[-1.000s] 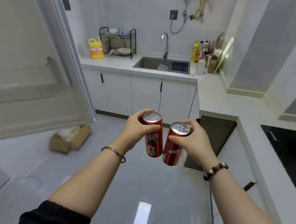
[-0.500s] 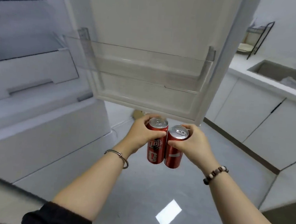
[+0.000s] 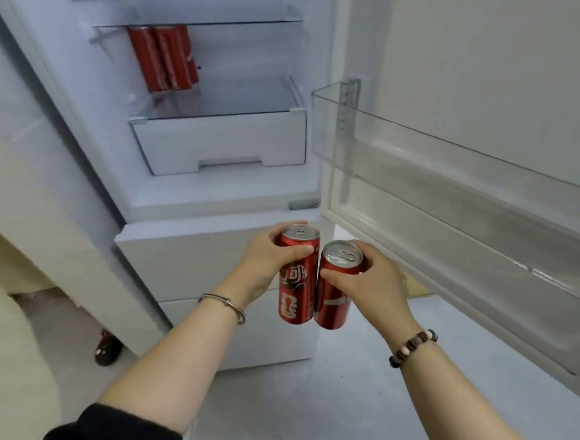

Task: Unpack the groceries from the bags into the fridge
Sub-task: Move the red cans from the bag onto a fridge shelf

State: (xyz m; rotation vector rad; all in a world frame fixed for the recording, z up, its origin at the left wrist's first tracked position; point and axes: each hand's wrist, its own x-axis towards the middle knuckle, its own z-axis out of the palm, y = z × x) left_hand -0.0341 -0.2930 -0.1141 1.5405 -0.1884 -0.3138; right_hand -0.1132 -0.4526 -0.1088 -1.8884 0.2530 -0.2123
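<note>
Your left hand (image 3: 265,262) wraps the upper body of a slim red aluminium drink can (image 3: 295,289) and your right hand (image 3: 373,287) wraps a second red aluminium can (image 3: 332,302), both upright and touching, low before the open white fridge (image 3: 221,201). Judged sealed and full: moderately heavy, rigid but dentable, smooth-walled and possibly slick, so take hold around the mid-body, not the rim, when shelving them beside the stored red cans (image 3: 164,60).

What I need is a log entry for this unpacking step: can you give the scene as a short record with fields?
left hand: grips red cola can, upright
right hand: grips second red can, upright, beside the first
fridge: door open
stored cans: red, on the glass shelf above the white drawer
door bin: clear plastic, on the open door
</note>
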